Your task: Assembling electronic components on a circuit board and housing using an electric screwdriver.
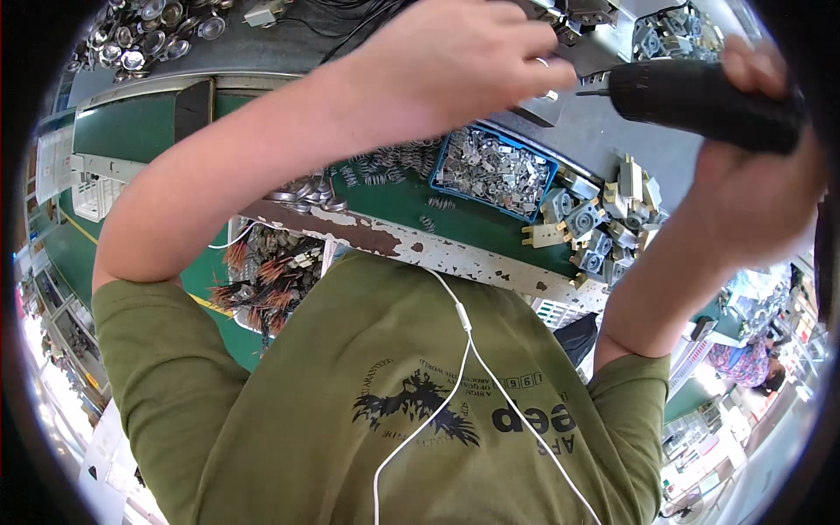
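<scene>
One black power screwdriver filled the grip of the right hand, which I saw through the head view wrapped around the tool's rear end. The screwdriver lay over the grey part of the tabletop, at my upper right, and its thin bit pointed left — toward the left hand. That hand's fingers were bent and blurred, close beside a metal piece; I could not tell whether the left grip held anything.

Nearer the body, on the green stretch, I had a blue tray full of small metal parts. Loose springs lay to its left, and grey-and-cream square parts were heaped to its right. Far off to the left I made out a pile of round metal parts — black cables ran between that pile and the left hand. A white earphone cord hung down over the person's olive shirt.
</scene>
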{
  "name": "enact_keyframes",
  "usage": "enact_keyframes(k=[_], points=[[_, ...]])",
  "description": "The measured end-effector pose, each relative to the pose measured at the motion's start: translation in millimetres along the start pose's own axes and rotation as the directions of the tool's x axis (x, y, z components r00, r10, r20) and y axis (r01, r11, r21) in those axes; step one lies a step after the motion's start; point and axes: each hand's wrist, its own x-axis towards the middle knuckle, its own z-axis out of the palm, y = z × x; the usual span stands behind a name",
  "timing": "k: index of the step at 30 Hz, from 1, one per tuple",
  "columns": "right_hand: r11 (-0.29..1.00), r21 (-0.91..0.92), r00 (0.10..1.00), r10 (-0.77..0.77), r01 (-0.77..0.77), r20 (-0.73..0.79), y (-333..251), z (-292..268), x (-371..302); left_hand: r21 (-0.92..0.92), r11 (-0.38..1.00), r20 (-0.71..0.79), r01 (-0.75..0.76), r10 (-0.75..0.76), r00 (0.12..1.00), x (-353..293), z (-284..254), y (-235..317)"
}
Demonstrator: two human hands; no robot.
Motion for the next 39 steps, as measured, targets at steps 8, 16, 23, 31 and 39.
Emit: enact_keyframes(k=[8, 16, 23, 31, 39], points=[[0.975, -0.145, 0.985, -0.173, 0.168, -0.021, -22.0, -12.4, -2.5, -0.08, 0.971, 0.294, -0.227, 0.24, 0.925, -8.4, 14.7, 35.6], [0.866, -0.419, 0.85, -0.421, 0.273, -0.315, -17.0, 44.1, 39.9, -0.368, 0.918, 0.271, -0.145, 0.255, 0.928, -2.3, 10.8, 36.1], [0.938, -0.176, 0.816, -0.346, 0.298, -0.463, 3.3, 67.4, 38.7, -0.47, 0.882, 0.346, -0.02, 0.205, 0.916, -5.3, -0.8, 32.9], [0.928, -0.219, 0.835, -0.367, 0.301, -0.41, 14.9, 70.5, 44.6, -0.414, 0.91, 0.406, -0.001, 0.186, 0.895, -5.4, -2.3, 32.5], [0.915, -0.272, 0.828, -0.39, 0.299, -0.402, 14.3, 83.3, 50.0, -0.39, 0.92, 0.432, -0.018, 0.2, 0.88, -4.6, -5.9, 29.0]])
